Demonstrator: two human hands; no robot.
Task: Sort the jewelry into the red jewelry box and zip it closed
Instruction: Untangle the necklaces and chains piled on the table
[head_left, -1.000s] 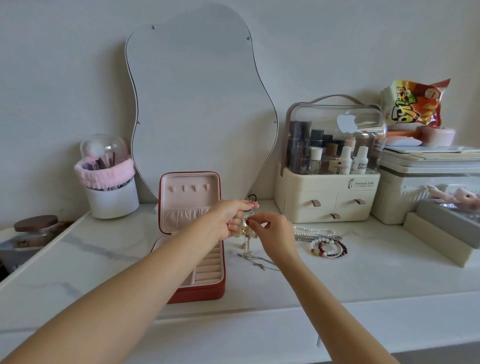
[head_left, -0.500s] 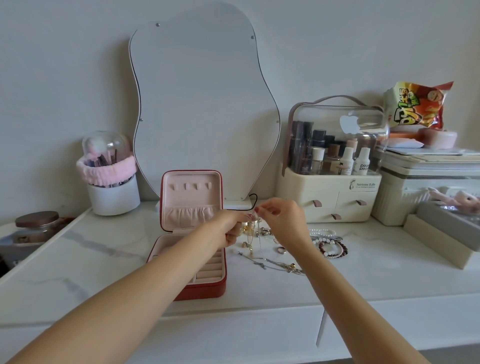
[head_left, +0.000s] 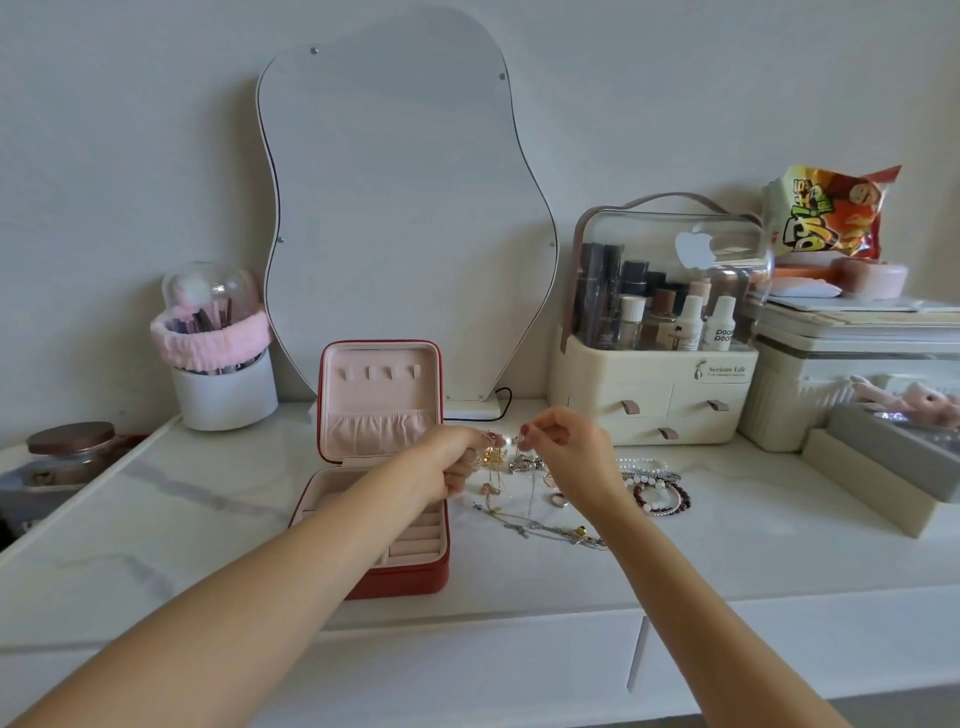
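Red jewelry box (head_left: 410, 574) sits open on the tabletop (head_left: 727, 551), left of the jewelry pile (head_left: 540, 514). Since a second ago I've lifted both hands higher: left hand (head_left: 457, 460) and right hand (head_left: 566, 449) pinch a fine chain (head_left: 530, 491), untangling it before boxing. Its clasp is too small to make out; my forearm hides some compartments.

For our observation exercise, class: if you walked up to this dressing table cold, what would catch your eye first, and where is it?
First, the two hands meeting at the centre: the left hand and right hand pinch a thin necklace chain above a tangle of jewelry. Just left stands the open red jewelry box, its pink lid upright. Behind them a wavy mirror leans on the wall.
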